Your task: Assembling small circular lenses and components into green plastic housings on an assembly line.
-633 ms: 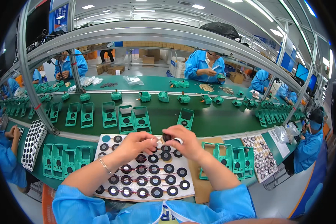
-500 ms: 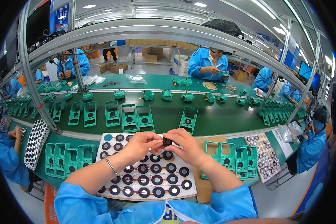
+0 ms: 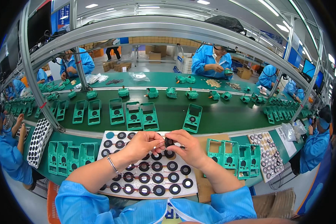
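Place: factory floor, manual assembly line by the look of it.
Line: long dark green strip [image 3: 227, 117] across the middle, loaded with repeated green plastic housings [image 3: 117, 111], all near-identical.
Stations: green worktops [image 3: 162, 79] on both sides of the strip, small parts sorted in piles.
Parts: black round parts [image 3: 159, 190] laid out in rows on a white sheet [image 3: 190, 192].
Crew: several co-workers in matching blue jackets [image 3: 200, 61], seated or bent over the benches.
Structure: metal-profile beam [image 3: 156, 28] spanning overhead, on uprights.
Background: cardboard boxes [image 3: 155, 56], white crate [image 3: 185, 64], tube lights [image 3: 268, 7] on the ceiling.
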Tool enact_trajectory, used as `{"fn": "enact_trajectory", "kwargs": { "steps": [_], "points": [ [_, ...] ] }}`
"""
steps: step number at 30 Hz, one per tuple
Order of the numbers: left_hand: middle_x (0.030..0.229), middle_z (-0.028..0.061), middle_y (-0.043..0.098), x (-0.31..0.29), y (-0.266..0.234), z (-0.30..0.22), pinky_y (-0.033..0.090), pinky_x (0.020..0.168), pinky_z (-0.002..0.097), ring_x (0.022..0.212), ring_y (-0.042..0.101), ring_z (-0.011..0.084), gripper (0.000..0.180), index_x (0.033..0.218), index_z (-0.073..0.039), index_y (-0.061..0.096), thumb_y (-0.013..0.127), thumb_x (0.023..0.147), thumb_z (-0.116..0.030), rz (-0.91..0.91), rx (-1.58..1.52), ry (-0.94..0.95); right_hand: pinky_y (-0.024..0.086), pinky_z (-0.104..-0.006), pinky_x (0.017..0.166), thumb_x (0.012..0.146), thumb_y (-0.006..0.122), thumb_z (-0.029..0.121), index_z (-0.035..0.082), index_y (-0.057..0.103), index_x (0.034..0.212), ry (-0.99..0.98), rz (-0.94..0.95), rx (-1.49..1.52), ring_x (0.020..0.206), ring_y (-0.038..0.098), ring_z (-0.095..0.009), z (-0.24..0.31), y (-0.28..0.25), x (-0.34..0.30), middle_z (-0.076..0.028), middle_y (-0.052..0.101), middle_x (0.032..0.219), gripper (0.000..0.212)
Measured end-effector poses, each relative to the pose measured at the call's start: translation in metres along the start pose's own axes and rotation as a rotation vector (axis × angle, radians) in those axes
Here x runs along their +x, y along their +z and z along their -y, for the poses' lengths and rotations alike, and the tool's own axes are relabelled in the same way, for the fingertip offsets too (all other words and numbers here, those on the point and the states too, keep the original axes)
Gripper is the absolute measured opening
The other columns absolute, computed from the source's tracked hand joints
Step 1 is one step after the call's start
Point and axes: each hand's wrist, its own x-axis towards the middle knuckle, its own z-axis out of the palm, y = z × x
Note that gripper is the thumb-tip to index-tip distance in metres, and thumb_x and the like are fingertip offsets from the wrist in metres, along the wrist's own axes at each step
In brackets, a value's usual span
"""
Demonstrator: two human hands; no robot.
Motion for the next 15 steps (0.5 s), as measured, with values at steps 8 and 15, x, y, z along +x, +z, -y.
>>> {"fn": "enact_trajectory", "kwargs": {
  "steps": [8,15],
  "points": [
    [0.077,0.0059,0.061,-0.003,-0.004,0.0027,0.046,0.059,0.0209,0.065,0.055,0.0086,0.012,0.087,0.0,0.057,0.055,0.088,-0.012,0.049,-0.032,0.021,0.05,-0.0285,0.081,0.075,0.066,0.001,0.003,0.057,0.111,-0.002,0.013,0.056,0.095,0.057,-0.021,0.0003,0.0025,-0.0021,-0.012,0.054,0.108,0.037],
    [0.077,0.0049,0.061,-0.0056,-0.0036,0.0043,0.046,0.059,0.0203,0.066,0.055,0.0079,0.012,0.087,-0.001,0.057,0.055,0.088,-0.012,0.064,-0.039,0.04,0.049,-0.0279,0.084,0.079,0.062,-0.001,0.003,0.056,0.113,0.232,0.066,0.522,0.099,0.055,-0.018,-0.0002,0.0064,-0.005,-0.008,0.052,0.111,0.035]
  ]
}}
